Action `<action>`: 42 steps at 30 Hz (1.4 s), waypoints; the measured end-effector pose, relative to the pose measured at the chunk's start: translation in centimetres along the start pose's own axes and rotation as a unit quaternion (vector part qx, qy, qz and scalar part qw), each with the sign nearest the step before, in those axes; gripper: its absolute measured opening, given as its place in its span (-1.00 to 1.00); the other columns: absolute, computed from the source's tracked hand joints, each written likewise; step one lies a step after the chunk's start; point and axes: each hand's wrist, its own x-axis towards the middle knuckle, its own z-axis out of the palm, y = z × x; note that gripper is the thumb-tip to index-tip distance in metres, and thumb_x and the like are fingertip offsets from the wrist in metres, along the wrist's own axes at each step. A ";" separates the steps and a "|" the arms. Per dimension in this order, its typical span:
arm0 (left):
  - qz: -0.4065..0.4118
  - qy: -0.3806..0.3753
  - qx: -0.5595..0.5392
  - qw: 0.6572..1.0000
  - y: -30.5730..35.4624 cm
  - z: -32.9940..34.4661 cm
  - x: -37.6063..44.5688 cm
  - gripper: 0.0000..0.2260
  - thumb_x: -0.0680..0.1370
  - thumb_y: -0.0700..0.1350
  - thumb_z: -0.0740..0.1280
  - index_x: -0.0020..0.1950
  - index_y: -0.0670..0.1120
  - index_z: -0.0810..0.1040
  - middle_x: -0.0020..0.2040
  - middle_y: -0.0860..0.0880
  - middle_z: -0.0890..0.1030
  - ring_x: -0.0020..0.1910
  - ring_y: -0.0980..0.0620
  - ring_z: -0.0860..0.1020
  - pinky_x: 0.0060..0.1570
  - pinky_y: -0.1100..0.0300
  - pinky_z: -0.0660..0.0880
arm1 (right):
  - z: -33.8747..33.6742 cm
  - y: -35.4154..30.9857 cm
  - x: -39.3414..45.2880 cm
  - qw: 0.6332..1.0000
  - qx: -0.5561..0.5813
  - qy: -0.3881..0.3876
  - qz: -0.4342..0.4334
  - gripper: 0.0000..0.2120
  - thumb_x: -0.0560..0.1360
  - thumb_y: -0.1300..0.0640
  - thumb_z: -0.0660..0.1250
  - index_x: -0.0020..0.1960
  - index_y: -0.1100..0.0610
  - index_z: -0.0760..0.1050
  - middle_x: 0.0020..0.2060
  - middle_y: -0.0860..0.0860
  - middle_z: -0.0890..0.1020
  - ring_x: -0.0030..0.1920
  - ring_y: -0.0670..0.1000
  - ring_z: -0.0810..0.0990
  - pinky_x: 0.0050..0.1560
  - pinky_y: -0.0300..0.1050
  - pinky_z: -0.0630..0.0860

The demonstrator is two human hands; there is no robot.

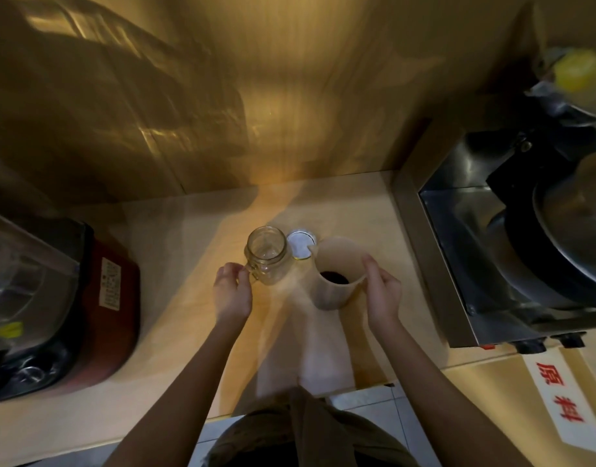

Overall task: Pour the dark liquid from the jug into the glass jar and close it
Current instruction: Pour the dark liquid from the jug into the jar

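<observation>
An empty clear glass jar (266, 255) with a handle stands upright and uncovered on the wooden counter (195, 298). My left hand (232, 291) pinches its handle from the near left. Behind the jar lies its round lid (300, 246), flat on the counter. To the right stands a translucent plastic jug (337, 274) with dark liquid at its bottom. My right hand (382, 291) touches the jug's right rim with fingers spread; whether it grips the jug is unclear.
A red and black appliance (98, 308) with a clear cover sits at the left. A steel machine (512, 251) with metal pans fills the right. A wooden wall rises behind. A white label with red characters (559, 402) lies at the front right.
</observation>
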 end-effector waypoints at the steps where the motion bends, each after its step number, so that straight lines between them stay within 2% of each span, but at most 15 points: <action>1: -0.004 -0.003 -0.013 1.000 -0.1 0.1 0.1 -0.76 0.54 -0.17 0.11 -0.03 -0.26 0.52 0.03 -0.29 0.55 0.00 -0.20 0.48 -0.03 0.08 0.36 | 0.1 -0.3 0.2 1.000 0.001 -0.003 -0.004 -0.48 0.50 0.05 0.34 -0.55 0.04 0.21 -0.52 0.01 0.23 -0.42 -0.05 0.25 -0.33 -0.13 0.25; 4: -0.018 -0.016 -0.056 0.998 0.0 0.4 0.4 -0.72 0.54 -0.18 0.08 -0.07 -0.25 0.57 -0.01 -0.24 0.60 0.00 -0.16 0.50 -0.08 0.16 0.31 | 0.6 -0.9 0.7 1.000 0.001 -0.019 -0.025 -0.49 0.50 0.05 0.34 -0.54 0.06 0.21 -0.54 -0.03 0.25 -0.45 -0.07 0.25 -0.35 -0.15 0.28; 7: -0.044 -0.049 -0.124 0.990 0.2 0.5 0.8 -0.63 0.49 -0.08 0.04 -0.23 -0.26 0.55 -0.17 -0.22 0.60 -0.11 -0.15 0.50 -0.09 0.07 0.34 | 0.9 -1.2 1.1 0.999 -0.008 -0.024 -0.038 -0.47 0.51 0.06 0.34 -0.57 0.03 0.20 -0.62 -0.13 0.24 -0.50 -0.12 0.25 -0.38 -0.18 0.28; 11: -0.082 -0.085 -0.187 0.975 0.8 0.7 1.3 -0.61 0.52 -0.10 0.03 -0.39 -0.25 0.46 -0.37 -0.23 0.50 -0.36 -0.07 0.40 -0.20 0.04 0.34 | 0.9 -1.2 1.8 0.999 -0.019 -0.011 -0.041 -0.53 0.50 0.04 0.34 -0.49 0.16 0.27 -0.50 0.07 0.23 -0.40 0.01 0.25 -0.29 -0.12 0.28; 14: -0.109 -0.074 -0.221 0.966 1.3 0.9 1.6 -0.62 0.50 -0.14 0.05 -0.51 -0.17 0.36 -0.46 -0.17 0.41 -0.42 -0.06 0.34 -0.30 0.08 0.30 | 0.9 -1.2 2.2 0.999 -0.027 -0.003 -0.039 -0.51 0.50 0.06 0.35 -0.52 0.14 0.23 -0.50 0.07 0.21 -0.40 0.03 0.25 -0.28 -0.09 0.29; 17: -0.120 -0.072 -0.245 0.959 1.8 1.0 2.1 -0.62 0.49 -0.15 0.07 -0.54 -0.11 0.30 -0.48 -0.13 0.36 -0.44 -0.02 0.30 -0.36 0.11 0.26 | 1.2 -1.4 2.6 0.998 -0.037 -0.004 -0.044 -0.49 0.49 0.05 0.35 -0.54 0.13 0.23 -0.51 0.08 0.21 -0.41 0.04 0.24 -0.29 -0.08 0.27; 21: -0.130 -0.074 -0.273 0.950 2.8 0.5 2.8 -0.63 0.52 -0.12 0.11 -0.51 -0.10 0.29 -0.58 0.00 0.32 -0.52 0.06 0.26 -0.40 0.12 0.20 | 1.6 -3.3 3.3 0.995 -0.072 -0.020 -0.071 -0.42 0.51 -0.01 0.32 -0.62 0.02 0.21 -0.64 -0.08 0.23 -0.51 -0.02 0.24 -0.36 -0.14 0.26; 23: -0.122 -0.080 -0.264 0.953 3.3 -0.2 3.2 -0.60 0.53 -0.09 0.11 -0.53 -0.07 0.29 -0.65 0.08 0.30 -0.57 0.10 0.24 -0.41 0.13 0.18 | 1.8 -4.9 3.5 0.990 -0.080 -0.037 -0.112 -0.48 0.54 -0.01 0.28 -0.56 0.12 0.30 -0.59 0.04 0.30 -0.50 -0.01 0.30 -0.40 -0.16 0.27; 28: -0.086 -0.081 -0.251 0.961 5.8 -3.2 3.4 -0.59 0.52 -0.05 0.18 -0.55 -0.05 0.33 -0.70 0.08 0.33 -0.65 0.16 0.27 -0.45 0.17 0.21 | 2.5 -10.0 4.1 0.972 -0.092 -0.103 -0.188 -0.48 0.56 0.09 0.25 -0.44 0.45 0.41 -0.50 0.22 0.44 -0.45 0.08 0.42 -0.36 -0.09 0.38; 32: -0.030 -0.095 -0.219 0.971 8.5 -5.9 2.8 -0.65 0.50 -0.03 0.22 -0.46 -0.14 0.44 -0.61 0.04 0.36 -0.57 0.08 0.31 -0.41 0.13 0.24 | 2.9 -14.8 4.5 0.944 -0.153 -0.137 -0.260 -0.47 0.51 0.07 0.30 -0.40 0.52 0.38 -0.50 0.22 0.42 -0.44 0.08 0.38 -0.34 0.09 0.44; 34: 0.002 -0.097 -0.183 0.978 10.0 -7.0 2.2 -0.69 0.49 -0.02 0.23 -0.35 -0.20 0.49 -0.51 -0.07 0.36 -0.49 0.02 0.31 -0.42 0.15 0.27 | 3.3 -17.2 4.4 0.923 -0.185 -0.151 -0.301 -0.47 0.50 0.07 0.31 -0.40 0.52 0.40 -0.52 0.30 0.43 -0.46 0.11 0.39 -0.29 0.10 0.48; 36: 0.034 -0.079 -0.138 0.987 11.2 -7.8 1.5 -0.67 0.49 -0.01 0.24 -0.39 -0.19 0.48 -0.49 -0.10 0.36 -0.49 0.03 0.30 -0.46 0.23 0.28 | 3.8 -19.2 4.3 0.901 -0.220 -0.168 -0.333 -0.47 0.50 0.08 0.31 -0.41 0.53 0.40 -0.52 0.30 0.43 -0.47 0.19 0.42 -0.23 0.10 0.52; 37: 0.048 -0.072 -0.118 0.989 11.8 -8.0 1.0 -0.65 0.49 -0.01 0.24 -0.42 -0.18 0.46 -0.48 -0.12 0.37 -0.48 0.03 0.31 -0.43 0.21 0.30 | 4.0 -20.1 4.1 0.890 -0.240 -0.178 -0.346 -0.47 0.50 0.07 0.31 -0.41 0.52 0.40 -0.52 0.27 0.42 -0.47 0.22 0.44 -0.21 0.13 0.53; 39: 0.063 -0.071 -0.100 0.990 12.6 -8.4 0.1 -0.66 0.50 0.00 0.22 -0.40 -0.17 0.48 -0.42 -0.18 0.43 -0.39 -0.06 0.39 -0.28 0.04 0.38 | 4.3 -21.6 3.7 0.862 -0.281 -0.193 -0.376 -0.47 0.50 0.07 0.31 -0.45 0.49 0.40 -0.53 0.22 0.42 -0.47 0.24 0.47 -0.21 0.15 0.54; 42: 0.067 -0.049 -0.090 0.992 13.3 -8.4 -0.8 -0.65 0.51 -0.01 0.19 -0.32 -0.22 0.58 -0.31 -0.35 0.53 -0.27 -0.20 0.49 -0.11 -0.10 0.45 | 4.5 -23.3 2.6 0.796 -0.343 -0.191 -0.461 -0.51 0.49 0.08 0.31 -0.53 0.34 0.46 -0.58 0.23 0.43 -0.47 0.21 0.47 -0.33 0.03 0.49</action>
